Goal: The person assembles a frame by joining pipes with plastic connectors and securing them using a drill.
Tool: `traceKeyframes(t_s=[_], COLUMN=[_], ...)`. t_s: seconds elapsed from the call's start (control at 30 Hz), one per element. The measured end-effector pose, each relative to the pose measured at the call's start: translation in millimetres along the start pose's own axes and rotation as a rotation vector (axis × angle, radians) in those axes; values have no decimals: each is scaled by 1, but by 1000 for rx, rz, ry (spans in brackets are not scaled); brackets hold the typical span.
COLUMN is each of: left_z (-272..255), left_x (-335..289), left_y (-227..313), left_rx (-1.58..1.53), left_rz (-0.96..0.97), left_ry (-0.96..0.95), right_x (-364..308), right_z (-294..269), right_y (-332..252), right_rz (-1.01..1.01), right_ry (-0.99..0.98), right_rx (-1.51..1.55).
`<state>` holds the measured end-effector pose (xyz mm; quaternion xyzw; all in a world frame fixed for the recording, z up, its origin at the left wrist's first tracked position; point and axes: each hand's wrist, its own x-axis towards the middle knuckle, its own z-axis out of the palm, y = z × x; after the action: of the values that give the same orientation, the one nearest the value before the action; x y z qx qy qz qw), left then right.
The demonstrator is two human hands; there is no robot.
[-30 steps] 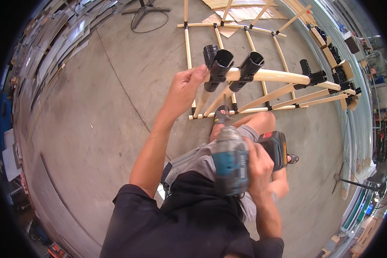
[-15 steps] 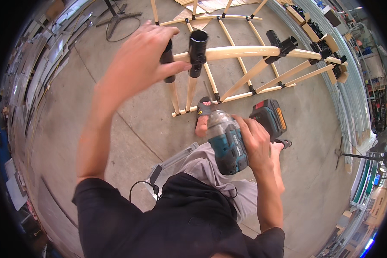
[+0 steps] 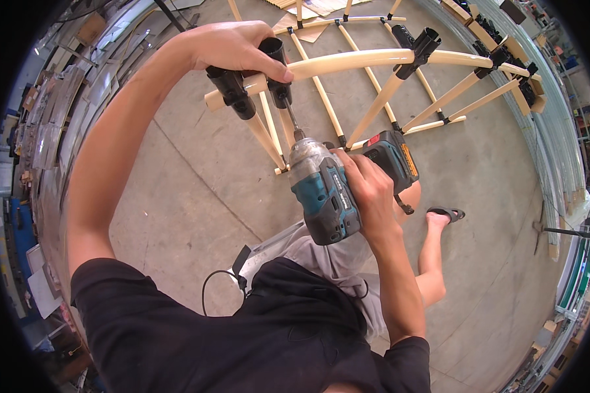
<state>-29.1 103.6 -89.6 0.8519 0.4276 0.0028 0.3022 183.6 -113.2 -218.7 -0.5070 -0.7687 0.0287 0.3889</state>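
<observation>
My right hand is closed round the handle of a teal and black cordless impact driver. Its long bit points away from me and meets, or nearly meets, the lower part of a black pipe joint. My left hand wraps over the top of that joint, thumb on its near side. Beside it, a second black joint sits near the left end of a curved cream pipe. Both joints belong to a frame of cream pipes. Whether a screw is on the bit cannot be made out.
More black joints link the frame's pipes to the right. Long metal profiles and open cardboard boxes line the right side. Stacked sheets lie at the left. A cable loops near my waist.
My left hand has closed over the joint. The driver has moved up and left, bringing its bit to the joint. The left end of the curved pipe has come into view.
</observation>
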Motion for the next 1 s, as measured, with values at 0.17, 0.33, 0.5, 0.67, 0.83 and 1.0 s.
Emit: traceKeyframes(t_s=[0.17, 0.33, 0.5, 0.67, 0.83, 1.0], left_z=[0, 1, 1, 9, 10, 14], left_x=[2, 7, 4, 3, -5, -7], left_y=[24, 14, 19, 24, 52, 59], left_rx=[246, 247, 105, 130, 58, -151], left_rz=[-68, 38, -38, -72, -109, -152], left_ry=[-4, 45, -28, 15, -40, -69], right_x=[-2, 1, 2, 2, 2, -4], right_z=[7, 9, 5, -3, -10, -3], right_y=[4, 3, 7, 2, -1, 15], right_rz=[38, 36, 53, 139, 197, 92], right_ry=[21, 30, 7, -64, -115, -87], right_rx=[-39, -24, -22, 11, -24, -165])
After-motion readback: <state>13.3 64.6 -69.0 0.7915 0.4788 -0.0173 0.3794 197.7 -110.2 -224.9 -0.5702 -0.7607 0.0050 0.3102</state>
